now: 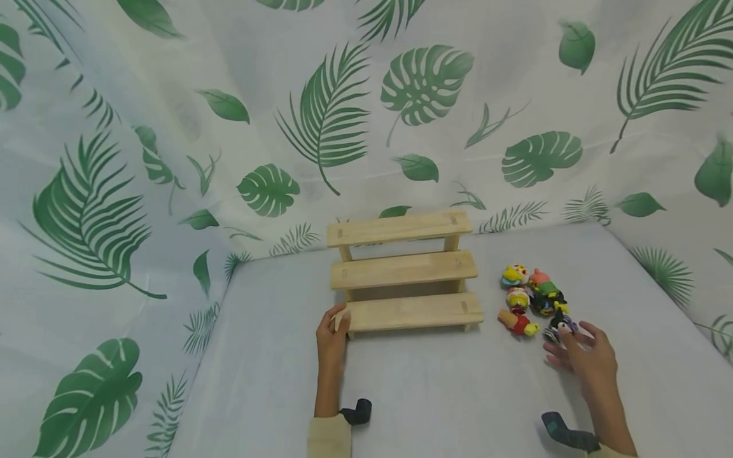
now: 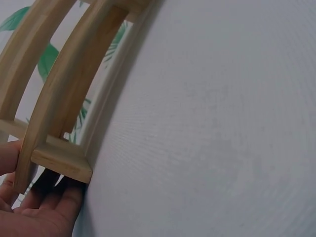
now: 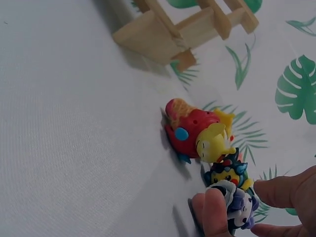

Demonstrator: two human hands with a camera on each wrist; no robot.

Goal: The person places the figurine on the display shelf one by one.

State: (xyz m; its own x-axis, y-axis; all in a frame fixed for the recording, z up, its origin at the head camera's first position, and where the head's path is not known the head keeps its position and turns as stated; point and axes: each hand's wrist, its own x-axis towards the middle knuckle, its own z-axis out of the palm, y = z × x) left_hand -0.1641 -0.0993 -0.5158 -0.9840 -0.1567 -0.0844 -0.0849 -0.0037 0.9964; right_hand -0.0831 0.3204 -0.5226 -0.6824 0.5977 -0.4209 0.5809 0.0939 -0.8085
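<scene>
A three-step wooden display stand (image 1: 409,313) stands on the white surface. My left hand (image 1: 332,331) grips the left end of its lowest step; in the left wrist view the thumb lies on one side of the board and the fingers (image 2: 69,205) on the other. My right hand (image 1: 590,356) reaches over a purple, black and white toy figure (image 3: 242,210), its fingers spread around it. Whether they press on it is hard to see. Beside it lie a yellow figure in red (image 1: 520,324) and a black-and-yellow figure (image 3: 227,173).
More toy figures lie in the same cluster: one with a yellow face and blue base (image 1: 513,275), one pink and green (image 1: 543,282), and one yellow, white and red (image 1: 518,298). A leaf-printed white cloth (image 1: 366,127) rises behind and at both sides.
</scene>
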